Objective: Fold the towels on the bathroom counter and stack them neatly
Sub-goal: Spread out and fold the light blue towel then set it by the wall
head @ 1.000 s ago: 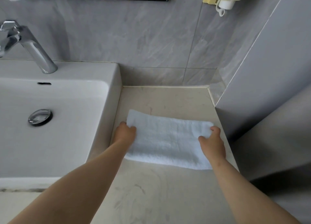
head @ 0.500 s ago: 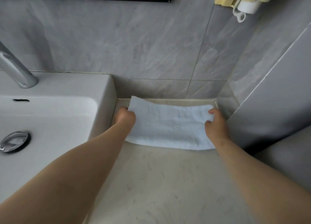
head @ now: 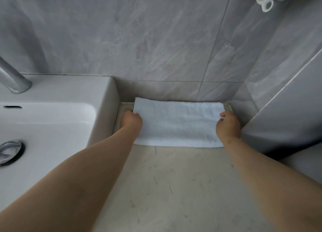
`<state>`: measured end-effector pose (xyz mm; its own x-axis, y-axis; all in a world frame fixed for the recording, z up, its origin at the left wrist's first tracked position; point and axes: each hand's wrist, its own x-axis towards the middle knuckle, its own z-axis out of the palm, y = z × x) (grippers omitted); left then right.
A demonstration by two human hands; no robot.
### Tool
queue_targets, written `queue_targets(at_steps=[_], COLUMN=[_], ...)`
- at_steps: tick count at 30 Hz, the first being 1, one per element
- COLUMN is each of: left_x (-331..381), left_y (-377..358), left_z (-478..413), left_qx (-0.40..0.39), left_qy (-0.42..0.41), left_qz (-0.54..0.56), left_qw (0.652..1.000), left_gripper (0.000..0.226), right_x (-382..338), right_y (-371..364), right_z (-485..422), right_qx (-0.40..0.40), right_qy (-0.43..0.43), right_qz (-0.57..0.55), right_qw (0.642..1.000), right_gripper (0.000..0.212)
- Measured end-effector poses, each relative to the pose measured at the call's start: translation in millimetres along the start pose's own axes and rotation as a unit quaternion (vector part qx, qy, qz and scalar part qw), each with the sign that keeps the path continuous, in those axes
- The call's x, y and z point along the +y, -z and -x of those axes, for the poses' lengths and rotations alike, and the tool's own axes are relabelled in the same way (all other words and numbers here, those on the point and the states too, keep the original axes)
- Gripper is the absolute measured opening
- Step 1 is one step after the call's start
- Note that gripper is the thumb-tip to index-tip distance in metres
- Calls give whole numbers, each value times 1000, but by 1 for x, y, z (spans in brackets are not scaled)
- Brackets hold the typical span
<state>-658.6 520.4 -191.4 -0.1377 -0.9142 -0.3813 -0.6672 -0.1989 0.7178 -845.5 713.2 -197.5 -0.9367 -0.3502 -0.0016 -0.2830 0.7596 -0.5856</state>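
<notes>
A pale, faintly veined stone desk [head: 174, 188] runs back to a wall of grey marbled tiles [head: 139, 40], with a white rectangular basin [head: 52, 120] on the left and a smooth grey panel [head: 287, 109] closing the right side. A metal tap [head: 12, 80] rises at the basin's far left, and its round chrome drain [head: 8, 153] shows at the left edge. The folded towel [head: 177, 123] lies flat at the far end of the desk, its far edge against the wall, between basin and panel.

Both bare arms reach forward. The left hand [head: 131, 119] grips the towel's left end with curled fingers; the right hand [head: 228, 125] grips the right end, knuckles up, thumb on top.

The towel is a white, nubby terry rectangle, wider than deep, with soft creases across it.
</notes>
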Motion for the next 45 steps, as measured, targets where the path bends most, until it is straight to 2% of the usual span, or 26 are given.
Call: queue_targets(at_steps=[2, 4, 7, 11, 15, 22, 26, 32, 38, 45], left_x=[-2, -3, -3, -2, 0, 3, 4, 2, -2, -25], left_y=[0, 1, 4, 8, 13, 35, 57, 102, 153, 232], left_z=[2, 5, 8, 16, 34, 79, 105, 144, 173, 181], left_qx=[2, 6, 9, 4, 5, 11, 38, 93, 151, 220], left_qy=[-10, -30, -62, -108, -157, -262, -325, -397, -396, -363], left_qz=[-33, -77, -129, -220, -280, -362, -408, -425, -423, -386], left_qw=[999, 997, 990, 970, 947, 895, 853, 808, 801, 819], left_gripper=[13, 24, 27, 43, 51, 51, 44, 41, 33, 37], right_x=[2, 5, 6, -1, -14, -44, -65, -96, -131, -193], right_y=[-1, -2, -3, 1, 9, 35, 57, 86, 104, 101], right_z=[0, 2, 7, 17, 31, 71, 103, 149, 183, 231], right_qx=[-22, -38, -54, -74, -85, -85, -75, -56, -36, -44], right_qy=[-4, 5, 25, 17, 54, 145, 207, 285, 353, 421], right_qz=[19, 41, 111, 160, 172, 178, 169, 162, 164, 136], right_qw=[1000, 998, 992, 984, 980, 970, 961, 943, 920, 896], right_gripper=[37, 37, 34, 47, 55, 54, 51, 52, 52, 48])
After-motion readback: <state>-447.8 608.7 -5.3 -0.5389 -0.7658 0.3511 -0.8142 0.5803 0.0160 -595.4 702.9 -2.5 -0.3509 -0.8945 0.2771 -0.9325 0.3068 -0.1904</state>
